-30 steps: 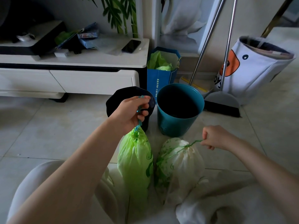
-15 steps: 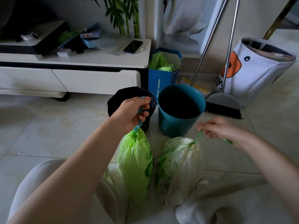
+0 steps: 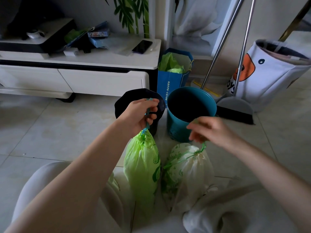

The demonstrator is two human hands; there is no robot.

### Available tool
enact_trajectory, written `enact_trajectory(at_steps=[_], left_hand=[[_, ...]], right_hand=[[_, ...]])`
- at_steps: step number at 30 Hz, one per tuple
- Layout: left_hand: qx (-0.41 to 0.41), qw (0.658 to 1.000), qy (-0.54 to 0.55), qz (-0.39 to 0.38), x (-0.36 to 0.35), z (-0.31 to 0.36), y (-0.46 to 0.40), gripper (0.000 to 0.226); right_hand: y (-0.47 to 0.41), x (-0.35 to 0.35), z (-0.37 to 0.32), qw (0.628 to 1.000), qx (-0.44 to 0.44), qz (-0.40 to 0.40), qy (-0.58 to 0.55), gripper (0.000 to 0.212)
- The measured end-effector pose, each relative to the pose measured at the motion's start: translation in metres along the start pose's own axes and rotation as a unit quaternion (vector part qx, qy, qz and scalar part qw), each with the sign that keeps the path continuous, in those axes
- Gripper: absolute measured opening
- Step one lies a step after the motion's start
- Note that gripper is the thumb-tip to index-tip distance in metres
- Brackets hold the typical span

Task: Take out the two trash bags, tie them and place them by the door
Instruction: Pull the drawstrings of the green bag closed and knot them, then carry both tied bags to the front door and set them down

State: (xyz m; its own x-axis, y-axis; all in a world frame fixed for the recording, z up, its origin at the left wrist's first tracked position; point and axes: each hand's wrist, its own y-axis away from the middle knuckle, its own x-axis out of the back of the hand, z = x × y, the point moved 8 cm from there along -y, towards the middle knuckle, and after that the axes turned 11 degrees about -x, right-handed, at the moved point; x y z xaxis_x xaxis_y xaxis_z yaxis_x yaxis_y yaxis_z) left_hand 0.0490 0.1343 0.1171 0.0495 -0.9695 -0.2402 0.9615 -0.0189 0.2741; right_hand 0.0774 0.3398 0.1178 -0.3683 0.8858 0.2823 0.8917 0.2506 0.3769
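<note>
Left hand: left hand [image 3: 140,113] at 12 o'clock above the green bag, fingers curled round the teal drawstring [image 3: 146,121], which runs taut down to the bag's gathered neck
Green bag: green trash bag [image 3: 143,167] hangs upright from that string, cinched shut at the top, contents hidden; its lower part sits between the person's knees at 6 o'clock of the view
Right hand: right hand [image 3: 210,130] is motion-blurred above the white bag, fingers spread and loosely bent; a green drawstring [image 3: 201,149] leads up into them, but whether they pinch it I cannot tell
White bag: white trash bag with green print [image 3: 186,172] stands just beside the green one, at its 3 o'clock, touching it, mouth drawn closed, contents hidden
Teal bin: teal bin [image 3: 176,130] at 12 o'clock of the white bag, upright on the floor tiles, interior dark with no bag showing
Black bin: black bin [image 3: 122,105] at 9 o'clock of the teal one, largely behind the left hand, inside not visible
Blue paper bag: blue paper bag [image 3: 170,83] at 12 o'clock behind both bins, open, with crumpled light-green plastic inside
Duck tote: white fabric tote with an orange beak print [image 3: 269,78] at 2 o'clock, open, dark folded material inside
Cabinet: low white cabinet [image 3: 84,76] at 10 o'clock, a phone [image 3: 142,46] lying on its top
</note>
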Motion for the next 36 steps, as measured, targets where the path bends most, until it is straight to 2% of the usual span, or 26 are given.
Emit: enact_trajectory(at_steps=[2,3,5,7,8,10,12,14,16,19,21,23,26,30,33,36], left_hand=[[-0.004,1.000,-0.006,0.000,-0.002,0.001,0.000,0.009],[-0.007,1.000,-0.011,-0.001,-0.003,0.002,0.000,0.009],[-0.014,1.000,-0.026,-0.005,-0.005,0.003,0.000,0.009],[-0.022,0.999,-0.046,-0.009,-0.005,0.005,0.001,0.009],[-0.025,0.998,-0.055,-0.011,-0.005,0.006,0.001,0.009],[-0.031,0.997,-0.069,-0.013,-0.004,0.007,0.003,0.009],[-0.040,0.996,-0.078,-0.016,-0.004,0.008,0.006,0.009],[-0.053,0.994,-0.089,-0.025,-0.006,0.008,0.010,0.010],[-0.069,0.991,-0.105,-0.042,-0.010,0.008,0.015,0.011],[-0.092,0.985,-0.134,-0.062,-0.021,0.008,0.020,0.013],[-0.103,0.980,-0.157,-0.066,-0.030,0.009,0.022,0.012],[-0.110,0.977,-0.168,-0.076,-0.043,0.010,0.024,0.012],[-0.111,0.970,-0.187,-0.105,-0.068,0.011,0.028,0.014],[-0.104,0.967,-0.189,-0.138,-0.111,0.014,0.034,0.022],[-0.102,0.970,-0.152,-0.163,-0.154,0.022,0.042,0.016],[-0.106,0.964,-0.149,-0.194,-0.200,0.026,0.046,0.016]], right_hand=[[-0.008,-0.024,0.015,0.988,0.011,-0.018,0.151,0.024],[-0.012,-0.034,0.023,0.969,0.026,-0.016,0.244,0.030],[-0.015,-0.056,0.039,0.900,0.081,-0.009,0.428,0.034],[-0.017,-0.077,0.060,0.809,0.104,-0.033,0.578,0.033],[-0.019,-0.083,0.072,0.769,0.098,-0.048,0.629,0.032],[-0.024,-0.091,0.086,0.714,0.089,-0.063,0.692,0.025],[-0.028,-0.094,0.089,0.695,0.082,-0.060,0.712,0.016],[-0.031,-0.093,0.083,0.729,0.077,-0.046,0.678,0.009],[-0.030,-0.085,0.076,0.792,0.065,-0.037,0.606,0.019],[-0.020,-0.062,0.067,0.899,0.015,-0.039,0.436,0.034],[-0.010,-0.043,0.056,0.947,-0.014,-0.020,0.321,0.035],[-0.002,-0.018,0.046,0.977,-0.063,0.011,0.205,0.030],[0.014,0.021,0.041,0.993,-0.115,0.036,0.010,0.018],[0.047,0.078,0.032,0.964,-0.106,0.095,-0.225,0.024],[0.075,0.119,0.022,0.952,-0.075,0.123,-0.272,0.018],[0.093,0.154,0.018,0.954,-0.050,0.148,-0.258,0.017]])
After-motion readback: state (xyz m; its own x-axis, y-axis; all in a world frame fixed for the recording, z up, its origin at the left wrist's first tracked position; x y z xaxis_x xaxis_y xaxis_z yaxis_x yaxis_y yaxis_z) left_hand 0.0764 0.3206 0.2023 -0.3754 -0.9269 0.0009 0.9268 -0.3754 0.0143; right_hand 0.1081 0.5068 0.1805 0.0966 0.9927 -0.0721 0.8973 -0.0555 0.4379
